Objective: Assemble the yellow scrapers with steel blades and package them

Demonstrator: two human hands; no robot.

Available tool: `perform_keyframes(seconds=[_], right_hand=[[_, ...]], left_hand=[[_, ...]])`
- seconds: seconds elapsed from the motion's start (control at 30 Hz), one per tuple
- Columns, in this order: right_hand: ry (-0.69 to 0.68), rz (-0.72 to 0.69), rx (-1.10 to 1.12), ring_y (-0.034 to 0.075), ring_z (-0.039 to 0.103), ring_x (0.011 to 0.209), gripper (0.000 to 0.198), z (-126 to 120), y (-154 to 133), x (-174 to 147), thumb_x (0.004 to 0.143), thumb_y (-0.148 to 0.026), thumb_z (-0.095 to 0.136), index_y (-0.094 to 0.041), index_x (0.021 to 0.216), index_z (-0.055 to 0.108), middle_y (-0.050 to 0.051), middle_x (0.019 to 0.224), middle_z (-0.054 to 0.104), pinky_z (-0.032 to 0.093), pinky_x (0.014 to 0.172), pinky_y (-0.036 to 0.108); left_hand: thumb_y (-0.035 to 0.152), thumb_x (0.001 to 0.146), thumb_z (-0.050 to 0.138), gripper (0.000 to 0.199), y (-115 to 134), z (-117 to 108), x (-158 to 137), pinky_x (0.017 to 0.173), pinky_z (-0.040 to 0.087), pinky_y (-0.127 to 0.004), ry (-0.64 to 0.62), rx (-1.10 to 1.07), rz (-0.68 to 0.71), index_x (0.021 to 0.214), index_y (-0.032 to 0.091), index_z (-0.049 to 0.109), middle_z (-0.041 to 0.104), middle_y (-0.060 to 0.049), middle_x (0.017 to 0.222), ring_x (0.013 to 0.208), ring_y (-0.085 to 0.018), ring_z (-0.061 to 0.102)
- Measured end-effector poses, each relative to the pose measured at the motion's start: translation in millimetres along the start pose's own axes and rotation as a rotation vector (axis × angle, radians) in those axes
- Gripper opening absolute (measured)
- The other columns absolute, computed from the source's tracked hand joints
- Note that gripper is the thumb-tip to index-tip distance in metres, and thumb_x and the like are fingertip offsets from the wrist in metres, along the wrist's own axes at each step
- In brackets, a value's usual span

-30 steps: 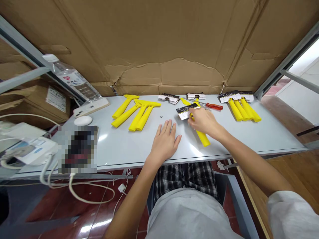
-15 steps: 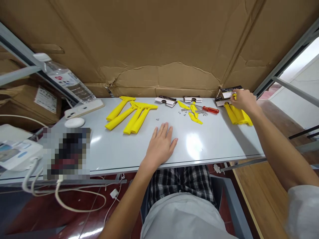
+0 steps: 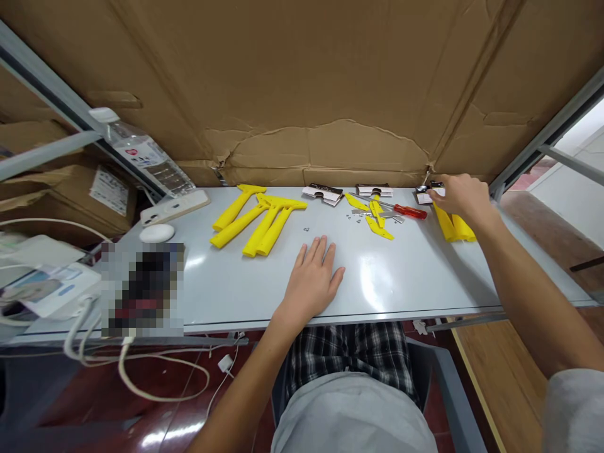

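My left hand (image 3: 314, 280) rests palm down on the grey tabletop (image 3: 221, 286), fingers stretched out and holding nothing. At the right, my right hand (image 3: 462, 195) is closed at the top of the yellow plastic handles (image 3: 446, 225) beside a black-and-white card (image 3: 423, 195); the hand partly hides its grip. Left of it lie a red-handled screwdriver (image 3: 409, 212), small yellow plastic pieces (image 3: 380, 229), thin metal blades and tiny screws. Several T-shaped yellow handles (image 3: 259, 226) lie together left of centre. A few tiny metal parts (image 3: 306, 229) sit beyond my left fingertips.
Two folded cards (image 3: 323, 194) lie at the back against a cardboard wall (image 3: 330, 82). On the left are a water bottle (image 3: 151, 154), a white power strip (image 3: 175, 207), a white oval object (image 3: 157, 233), a blurred-out device and cables. Metal frame bars slope at both sides.
My right hand has shifted left and slightly down over the yellow handles, and fewer of them and less card show beside it. The view has swung slightly left; my left hand stays flat.
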State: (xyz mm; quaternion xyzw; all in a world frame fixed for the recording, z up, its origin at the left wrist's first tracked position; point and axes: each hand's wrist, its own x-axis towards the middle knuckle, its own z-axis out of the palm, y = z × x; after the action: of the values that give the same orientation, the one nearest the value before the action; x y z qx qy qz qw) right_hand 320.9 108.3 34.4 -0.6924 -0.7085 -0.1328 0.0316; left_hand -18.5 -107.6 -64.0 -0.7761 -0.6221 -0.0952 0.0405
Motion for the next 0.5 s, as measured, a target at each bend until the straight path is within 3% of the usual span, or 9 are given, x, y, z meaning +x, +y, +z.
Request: perform_keyframes(seconds=[0.13, 0.23, 0.3, 0.37, 0.5], right_hand=[[0.023, -0.272, 0.085, 0.027, 0.065, 0.094, 0.050, 3, -62, -13, 0.097, -0.052, 0.052, -0.022, 0.134, 0.068, 0.016, 0.106, 0.072, 0.037, 0.078, 0.033], [0.034, -0.505, 0.141, 0.024, 0.065, 0.089, 0.039, 12, -107, -27, 0.099, -0.042, 0.046, -0.022, 0.119, 0.073, 0.011, 0.100, 0.074, 0.033, 0.073, 0.030], [0.037, -0.606, 0.156, 0.022, 0.064, 0.086, 0.039, 19, -127, -36, 0.100, -0.038, 0.042, -0.020, 0.111, 0.075, 0.011, 0.101, 0.074, 0.030, 0.070, 0.029], [0.049, -0.675, 0.183, 0.021, 0.064, 0.086, 0.040, 24, -137, -42, 0.100, -0.036, 0.040, -0.018, 0.111, 0.075, 0.010, 0.103, 0.074, 0.028, 0.068, 0.029], [0.062, -0.711, 0.274, 0.018, 0.061, 0.083, 0.039, 33, -136, -51, 0.100, -0.034, 0.040, -0.019, 0.110, 0.075, 0.008, 0.101, 0.074, 0.024, 0.068, 0.029]], left_hand=[[0.043, 0.105, 0.040, 0.059, -2, -18, 12, 0.122, 0.037, -0.055, -0.045, 0.042, 0.013, 0.148, 0.007, 0.056, 0.045, -0.025, 0.163, 0.152, -0.038, 0.043], [0.041, 0.104, 0.041, 0.045, -22, -45, 41, 0.099, 0.054, -0.052, -0.149, 0.019, 0.010, 0.131, 0.018, 0.069, 0.070, -0.017, 0.136, 0.122, -0.037, 0.067], [0.043, 0.103, 0.041, 0.048, -45, -65, 67, 0.094, 0.055, -0.052, -0.126, 0.034, -0.095, 0.135, 0.019, 0.067, 0.073, -0.017, 0.128, 0.115, -0.038, 0.070], [0.045, 0.102, 0.041, 0.051, -73, -81, 92, 0.097, 0.052, -0.053, -0.075, 0.074, -0.224, 0.139, 0.019, 0.063, 0.072, -0.018, 0.129, 0.120, -0.040, 0.067], [0.056, 0.095, 0.051, 0.058, -127, -88, 115, 0.096, 0.051, -0.055, -0.094, 0.179, -0.483, 0.136, 0.016, 0.063, 0.072, -0.023, 0.123, 0.118, -0.044, 0.066]])
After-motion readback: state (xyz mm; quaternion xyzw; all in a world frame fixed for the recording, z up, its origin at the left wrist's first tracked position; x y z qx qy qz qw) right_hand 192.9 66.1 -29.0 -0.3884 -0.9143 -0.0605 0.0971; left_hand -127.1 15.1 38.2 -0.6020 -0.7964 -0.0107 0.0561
